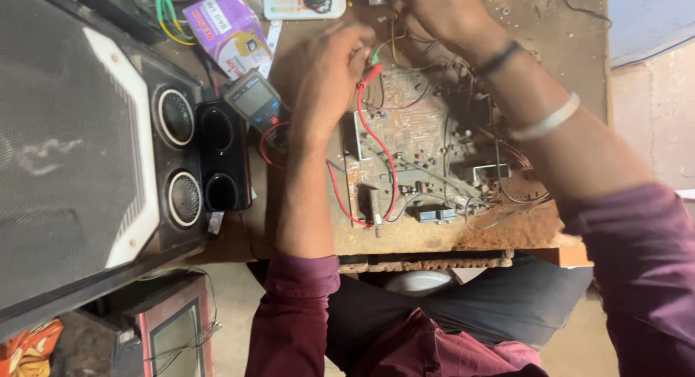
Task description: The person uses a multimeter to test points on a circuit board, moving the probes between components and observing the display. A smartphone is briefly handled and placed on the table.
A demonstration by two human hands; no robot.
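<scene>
Head view, looking down over a cluttered wooden counter (572, 29). A bare circuit board (427, 152), crowded with components and loose wires, lies at the middle of the counter, close to its near edge. Left hand (329, 80) rests over the board's far left corner, fingers curled into a closed grip on a red test probe (369, 76); the probe's red lead (376, 141) loops down across the board and back toward the left. Right hand (441, 11) sits just past the board's far edge among thin wires; its fingers are bunched and mostly turned away, so whether its grip is closed on anything cannot be told. A dark band and a pale bangle (546, 120) circle the right forearm; both sleeves are maroon. Just left of the left hand lies a grey multimeter (253, 98), screen up, touching a black tray with two round wells (221, 156). Beyond it, a big black speaker cabinet (79, 145) with a mesh grille fills the left side. A white remote control (300, 2) and a purple packet (228, 29) lie at the far edge.
</scene>
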